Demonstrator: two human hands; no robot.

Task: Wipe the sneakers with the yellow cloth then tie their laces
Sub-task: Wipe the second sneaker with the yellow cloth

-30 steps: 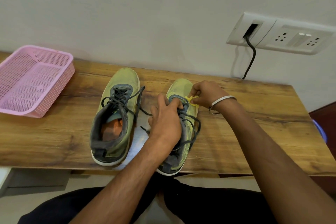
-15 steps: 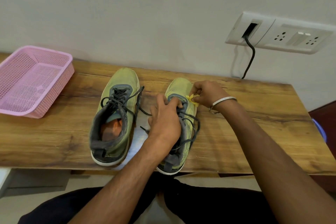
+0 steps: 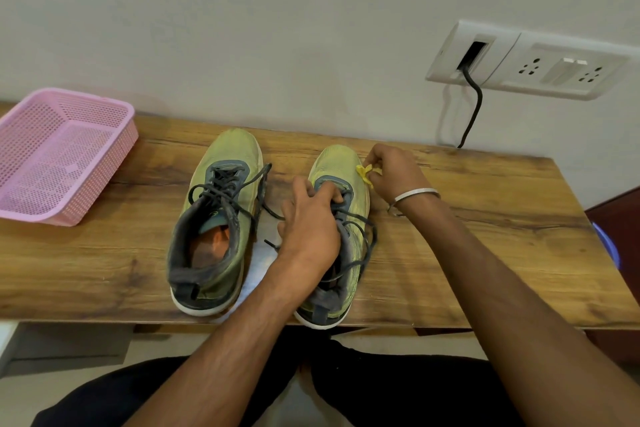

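Two yellow-green sneakers with dark grey laces stand side by side on the wooden table (image 3: 485, 236), toes toward the wall. The left sneaker (image 3: 221, 204) has loose, untied laces. My left hand (image 3: 311, 222) grips the right sneaker (image 3: 341, 166) over its tongue and laces, covering its middle. My right hand (image 3: 394, 172) is at the right side of that sneaker's toe, its curled fingers holding a bunched yellow cloth (image 3: 363, 172) of which only a small bit shows. The cloth touches the sneaker's side.
A pink perforated basket (image 3: 62, 152) sits at the table's left end. A white socket panel (image 3: 526, 61) with a black cable (image 3: 472, 107) is on the wall at the right. My dark-clad legs are below the table's front edge.
My right hand with the yellow cloth has slid a little forward along the right sneaker's side toward the toe. My left hand has kept its grip on the sneaker.
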